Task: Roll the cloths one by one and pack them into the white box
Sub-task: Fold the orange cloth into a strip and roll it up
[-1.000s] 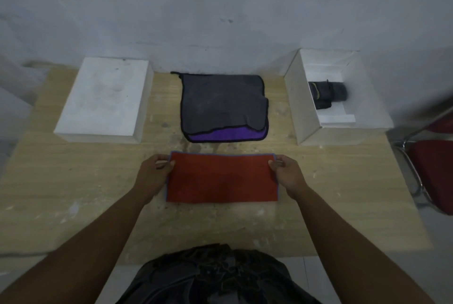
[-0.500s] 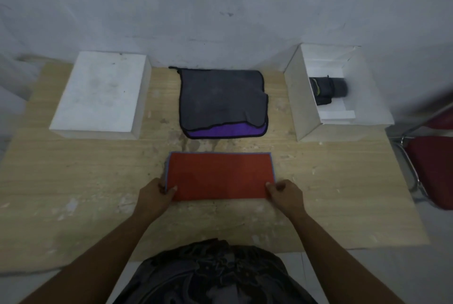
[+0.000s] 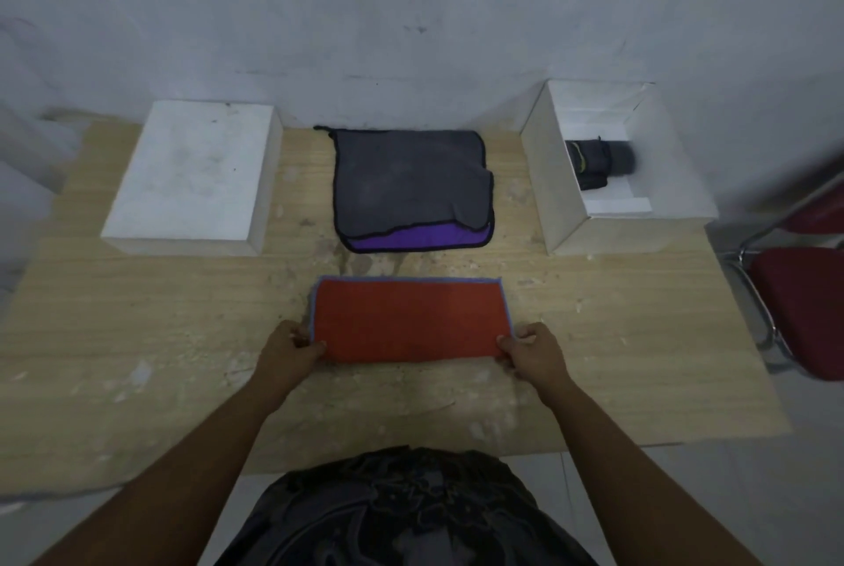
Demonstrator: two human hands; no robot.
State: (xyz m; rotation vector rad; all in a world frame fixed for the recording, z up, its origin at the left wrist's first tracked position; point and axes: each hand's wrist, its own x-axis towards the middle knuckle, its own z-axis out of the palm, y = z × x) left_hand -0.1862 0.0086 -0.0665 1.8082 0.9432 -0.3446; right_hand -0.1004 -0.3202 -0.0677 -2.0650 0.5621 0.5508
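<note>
A folded red cloth with a pale blue hem lies flat on the wooden table in front of me. My left hand pinches its near left corner and my right hand pinches its near right corner. Behind it lies a stack of flat cloths, grey on top and purple showing underneath. The open white box stands at the back right with one dark rolled cloth inside.
A white box lid rests upside up at the back left of the table. A red chair with a metal frame stands off the table's right edge. A white wall runs behind the table.
Both hands slid from the far corners of the red cloth down its sides to the near corners. The cloth has stayed flat in the same spot.
</note>
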